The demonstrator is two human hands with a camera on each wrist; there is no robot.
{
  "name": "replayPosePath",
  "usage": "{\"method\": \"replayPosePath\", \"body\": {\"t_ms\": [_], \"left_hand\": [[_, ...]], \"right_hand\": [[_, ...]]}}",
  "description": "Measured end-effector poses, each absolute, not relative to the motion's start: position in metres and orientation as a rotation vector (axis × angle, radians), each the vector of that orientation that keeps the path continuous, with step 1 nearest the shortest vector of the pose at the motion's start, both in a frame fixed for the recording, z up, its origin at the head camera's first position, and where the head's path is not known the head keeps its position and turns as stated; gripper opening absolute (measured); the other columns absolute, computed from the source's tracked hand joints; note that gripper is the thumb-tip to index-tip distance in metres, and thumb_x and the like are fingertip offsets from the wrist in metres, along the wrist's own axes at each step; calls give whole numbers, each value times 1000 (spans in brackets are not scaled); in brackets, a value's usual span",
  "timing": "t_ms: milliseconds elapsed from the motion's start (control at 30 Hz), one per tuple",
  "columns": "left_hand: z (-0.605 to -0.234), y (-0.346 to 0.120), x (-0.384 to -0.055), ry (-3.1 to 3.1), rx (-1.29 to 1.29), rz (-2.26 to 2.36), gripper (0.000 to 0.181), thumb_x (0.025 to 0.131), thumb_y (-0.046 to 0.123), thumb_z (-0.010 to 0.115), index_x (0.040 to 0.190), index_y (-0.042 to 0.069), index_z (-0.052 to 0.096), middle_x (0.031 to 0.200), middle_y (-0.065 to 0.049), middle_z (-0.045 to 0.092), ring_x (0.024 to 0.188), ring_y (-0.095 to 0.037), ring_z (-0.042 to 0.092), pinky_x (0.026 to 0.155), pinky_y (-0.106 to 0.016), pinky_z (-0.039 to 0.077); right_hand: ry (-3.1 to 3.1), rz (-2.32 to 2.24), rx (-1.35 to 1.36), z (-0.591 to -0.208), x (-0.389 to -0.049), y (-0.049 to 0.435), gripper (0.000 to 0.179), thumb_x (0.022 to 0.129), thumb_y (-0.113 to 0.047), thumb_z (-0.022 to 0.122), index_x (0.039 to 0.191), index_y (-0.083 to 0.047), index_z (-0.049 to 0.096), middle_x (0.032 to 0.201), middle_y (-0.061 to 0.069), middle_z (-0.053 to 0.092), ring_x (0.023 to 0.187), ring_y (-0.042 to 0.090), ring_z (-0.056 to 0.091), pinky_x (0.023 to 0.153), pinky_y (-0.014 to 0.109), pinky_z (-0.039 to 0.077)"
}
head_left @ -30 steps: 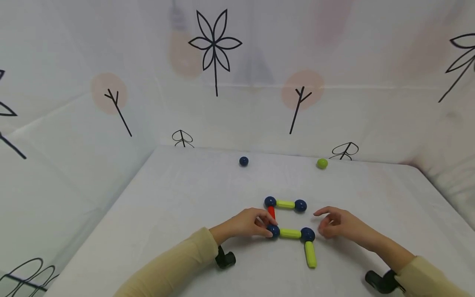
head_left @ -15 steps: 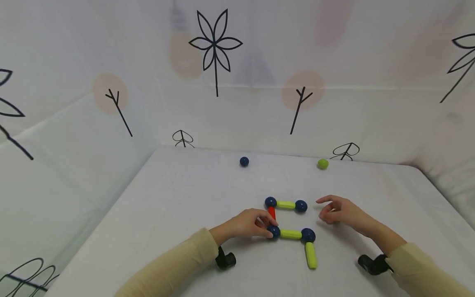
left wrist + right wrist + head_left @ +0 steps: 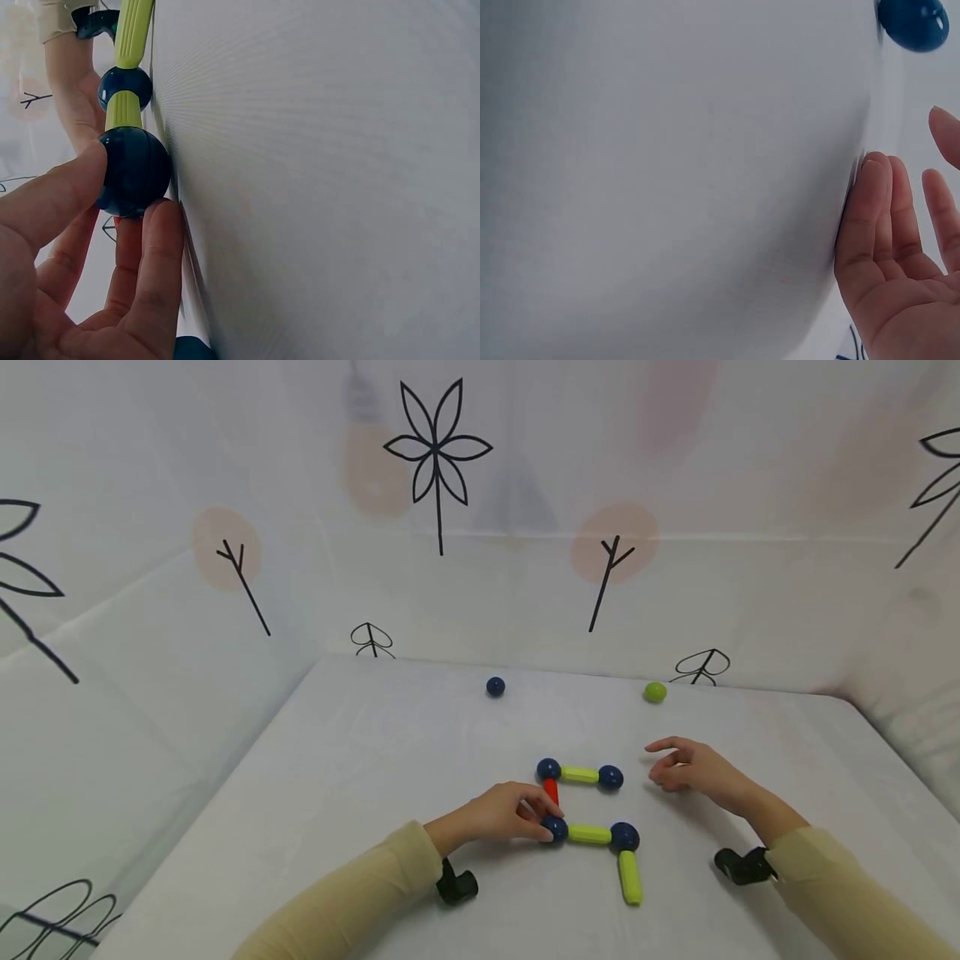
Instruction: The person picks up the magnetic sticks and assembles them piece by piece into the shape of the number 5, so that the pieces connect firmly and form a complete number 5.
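Dark blue balls and ribbed rods are joined into one flat zigzag on the white table. My left hand [image 3: 498,812] pinches its near-left blue ball [image 3: 136,174] between thumb and fingers. From that ball a lime rod [image 3: 589,834] runs right to another blue ball [image 3: 624,837], and a second lime rod [image 3: 630,878] points from there toward me. A red rod [image 3: 551,791], partly behind my fingers, leads to the far blue ball [image 3: 549,769]. Beyond it come a lime rod [image 3: 580,774] and an end ball [image 3: 611,777]. My right hand [image 3: 697,774], holding nothing, hovers right of that end ball, fingers loosely bent.
Two loose balls lie near the table's back edge: a dark blue one [image 3: 496,687] and a lime green one [image 3: 655,692]. White cloth walls [image 3: 510,602] with plant drawings enclose the back and sides. Black wrist cameras stick out below both sleeves.
My right hand has moved away from me, toward the table's back, staying free of any piece. The left hand keeps its hold on the blue ball, and the joined pieces have not shifted.
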State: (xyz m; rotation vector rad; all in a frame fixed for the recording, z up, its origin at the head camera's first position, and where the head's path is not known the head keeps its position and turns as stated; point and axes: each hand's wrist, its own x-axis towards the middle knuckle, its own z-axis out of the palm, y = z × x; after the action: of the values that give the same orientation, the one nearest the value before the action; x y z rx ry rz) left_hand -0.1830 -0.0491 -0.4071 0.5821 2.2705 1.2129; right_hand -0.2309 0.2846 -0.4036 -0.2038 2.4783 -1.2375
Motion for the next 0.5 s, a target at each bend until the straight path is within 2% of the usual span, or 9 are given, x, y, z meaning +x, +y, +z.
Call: {"method": "replayPosePath", "body": {"t_ms": [500], "left_hand": [[-406,-50,-183,2266,580,1215,23,87,9,78,108,15,74,98,7,65,84,-7,62,69,-22,52]], "right_hand": [[2487,-1286,-160,-400,-275,293,60,97,-14,65,144,10,35,114,20,59,90,19,64,77,24,55]]}}
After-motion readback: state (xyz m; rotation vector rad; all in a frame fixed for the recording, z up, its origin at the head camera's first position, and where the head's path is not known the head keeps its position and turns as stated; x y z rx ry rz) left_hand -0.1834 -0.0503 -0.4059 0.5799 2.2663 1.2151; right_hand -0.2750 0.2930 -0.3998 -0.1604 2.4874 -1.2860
